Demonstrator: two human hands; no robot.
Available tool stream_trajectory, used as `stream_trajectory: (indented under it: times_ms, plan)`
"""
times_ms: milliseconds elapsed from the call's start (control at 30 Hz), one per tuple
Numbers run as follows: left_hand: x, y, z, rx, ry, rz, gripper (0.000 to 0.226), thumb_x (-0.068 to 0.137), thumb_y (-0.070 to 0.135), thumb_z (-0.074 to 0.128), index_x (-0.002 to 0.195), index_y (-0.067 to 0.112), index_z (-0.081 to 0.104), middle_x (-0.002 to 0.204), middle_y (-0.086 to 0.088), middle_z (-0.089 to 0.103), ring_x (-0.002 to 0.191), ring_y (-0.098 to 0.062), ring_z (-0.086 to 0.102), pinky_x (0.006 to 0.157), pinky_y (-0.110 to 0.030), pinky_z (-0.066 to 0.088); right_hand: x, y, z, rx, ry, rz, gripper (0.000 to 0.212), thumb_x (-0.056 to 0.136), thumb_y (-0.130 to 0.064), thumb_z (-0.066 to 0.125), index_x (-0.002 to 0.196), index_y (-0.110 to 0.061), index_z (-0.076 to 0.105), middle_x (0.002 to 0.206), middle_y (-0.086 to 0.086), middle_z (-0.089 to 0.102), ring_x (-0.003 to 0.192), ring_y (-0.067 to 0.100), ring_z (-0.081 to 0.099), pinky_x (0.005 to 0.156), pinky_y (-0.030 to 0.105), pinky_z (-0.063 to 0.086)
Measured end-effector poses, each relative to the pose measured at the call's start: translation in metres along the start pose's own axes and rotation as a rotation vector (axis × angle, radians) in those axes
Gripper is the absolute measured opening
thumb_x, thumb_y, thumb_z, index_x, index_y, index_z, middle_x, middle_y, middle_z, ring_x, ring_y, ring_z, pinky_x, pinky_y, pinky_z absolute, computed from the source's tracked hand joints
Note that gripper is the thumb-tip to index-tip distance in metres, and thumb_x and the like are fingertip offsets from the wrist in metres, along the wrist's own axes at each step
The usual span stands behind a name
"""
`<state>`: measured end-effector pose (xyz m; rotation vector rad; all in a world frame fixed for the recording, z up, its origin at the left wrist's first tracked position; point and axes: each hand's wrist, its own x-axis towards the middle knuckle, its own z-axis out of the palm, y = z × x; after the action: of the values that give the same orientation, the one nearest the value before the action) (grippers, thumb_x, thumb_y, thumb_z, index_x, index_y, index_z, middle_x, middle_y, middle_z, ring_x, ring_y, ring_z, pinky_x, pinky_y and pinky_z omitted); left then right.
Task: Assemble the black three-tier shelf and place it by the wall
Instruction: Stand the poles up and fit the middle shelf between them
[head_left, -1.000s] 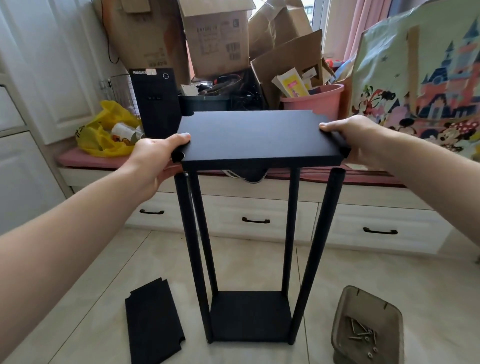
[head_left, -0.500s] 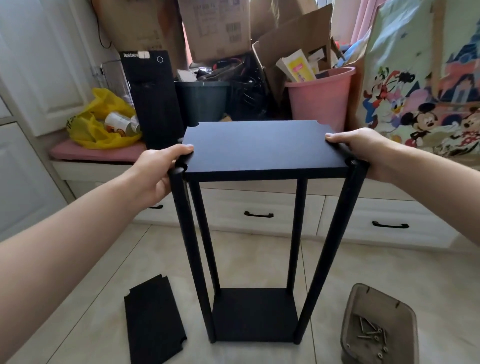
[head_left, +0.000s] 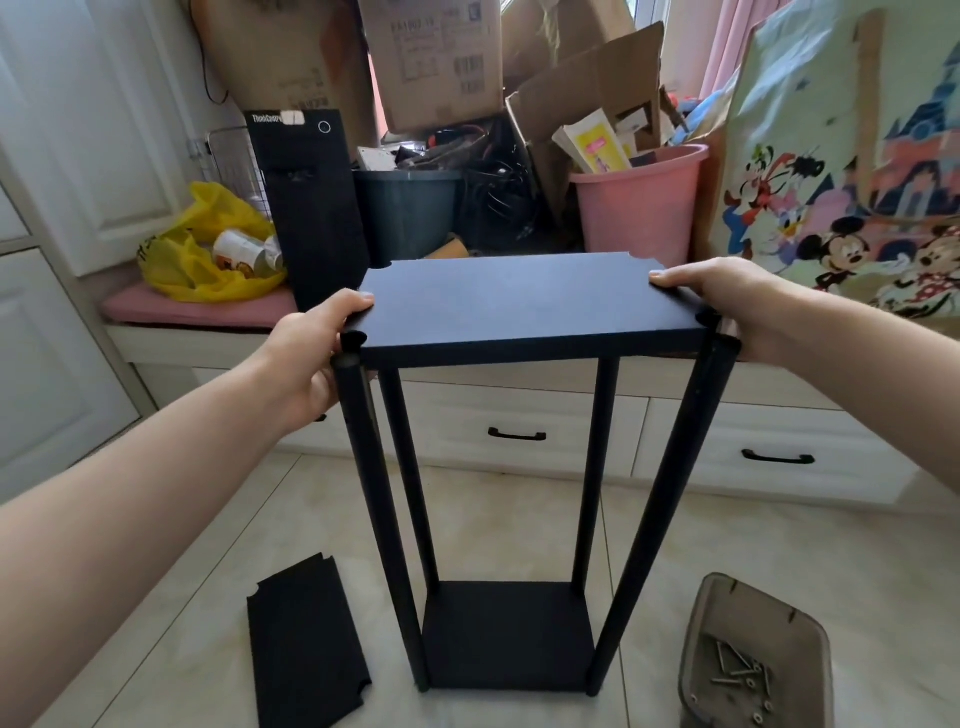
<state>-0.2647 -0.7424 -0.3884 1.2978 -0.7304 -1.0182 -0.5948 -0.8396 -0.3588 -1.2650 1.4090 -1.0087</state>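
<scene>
Roughly halfway there

A spare panel (head_left: 304, 644) and screw tray (head_left: 698, 639) lie on the floor (head_left: 156, 597). Posts (head_left: 363, 493) rise from the base panel (head_left: 506, 631). Atop them, the left hand (head_left: 311, 353) and right hand (head_left: 727, 301) grip the top panel (head_left: 519, 304) by its ends. The middle tier and wall placement seem left.

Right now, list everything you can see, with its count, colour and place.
top board: one, black, at the pole tops
poles: four, black, at the bottom board's corners
bottom board: one, black, on the floor
spare board: one, black, on the floor, left
tray: one, grey, on the floor, right
screws: several, grey, inside the tray
bucket: one, pink, behind the top board
bag: one, yellow, on the bench, left
computer case: one, black, upright beside the bag
boxes: several, brown, piled at the back
left hand: gripping the top board's left end
right hand: gripping its right end
</scene>
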Motion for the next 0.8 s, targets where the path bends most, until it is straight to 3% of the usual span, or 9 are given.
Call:
stream_trajectory:
  times_ms: [133,233,300,400,533,667,800]
  plan:
    - [-0.005,-0.001,-0.004,0.037,-0.015,-0.003,0.033,0.092,0.036,0.071,0.114,0.013,0.061,0.097,-0.006,0.068,0.076,-0.017,0.071,0.057,-0.026,0.056,-0.004,0.000,-0.002,0.005,-0.023,0.026,0.019,0.085,-0.028,0.074,0.091,-0.014,0.061,0.084,0.003,0.065,0.040,0.008,0.063,0.040,0.018,0.049]
    - [-0.008,0.000,-0.006,0.041,-0.023,-0.015,0.035,0.090,0.037,0.070,0.115,0.014,0.061,0.094,-0.004,0.068,0.070,-0.015,0.070,0.053,-0.025,0.055,-0.006,0.000,-0.002,0.003,-0.045,0.025,0.023,0.084,-0.030,0.074,0.096,-0.014,0.062,0.088,0.003,0.066,0.056,0.013,0.066,0.052,0.021,0.052]
    - [-0.009,0.001,-0.005,0.035,-0.026,-0.037,0.037,0.088,0.039,0.071,0.115,0.016,0.061,0.094,-0.003,0.067,0.074,-0.015,0.069,0.054,-0.024,0.055,-0.008,0.001,-0.001,-0.010,-0.060,0.028,0.028,0.082,-0.033,0.074,0.100,-0.015,0.062,0.089,0.003,0.066,0.062,0.014,0.064,0.060,0.027,0.050]
    - [-0.010,0.004,-0.006,0.024,-0.045,-0.081,0.041,0.087,0.045,0.070,0.116,0.017,0.060,0.101,-0.004,0.066,0.090,-0.018,0.067,0.065,-0.028,0.056,-0.011,0.001,0.000,-0.013,-0.071,0.049,0.031,0.081,-0.035,0.074,0.101,-0.015,0.062,0.088,0.002,0.067,0.055,0.013,0.064,0.055,0.026,0.049]
    - [-0.011,0.004,-0.004,0.033,-0.070,-0.096,0.041,0.087,0.047,0.068,0.113,0.016,0.062,0.095,-0.003,0.068,0.089,-0.018,0.066,0.075,-0.029,0.055,-0.013,0.002,0.000,-0.018,-0.071,0.047,0.034,0.080,-0.036,0.074,0.104,-0.015,0.064,0.096,0.002,0.065,0.077,0.017,0.061,0.064,0.027,0.042]
    - [-0.010,0.003,-0.002,0.009,-0.080,-0.092,0.033,0.090,0.043,0.067,0.107,0.015,0.063,0.078,0.000,0.072,0.075,-0.014,0.068,0.060,-0.023,0.058,-0.014,0.003,0.001,-0.009,-0.057,0.054,0.034,0.080,-0.038,0.073,0.105,-0.017,0.064,0.095,0.002,0.064,0.066,0.014,0.062,0.057,0.025,0.047]
    - [-0.007,0.003,0.000,0.003,-0.099,-0.123,0.032,0.090,0.040,0.067,0.106,0.012,0.062,0.080,-0.002,0.068,0.070,-0.013,0.065,0.053,-0.020,0.056,-0.012,0.003,0.002,0.063,-0.019,0.046,0.026,0.082,-0.034,0.071,0.099,-0.016,0.066,0.086,-0.001,0.064,0.056,0.010,0.061,0.047,0.018,0.050]
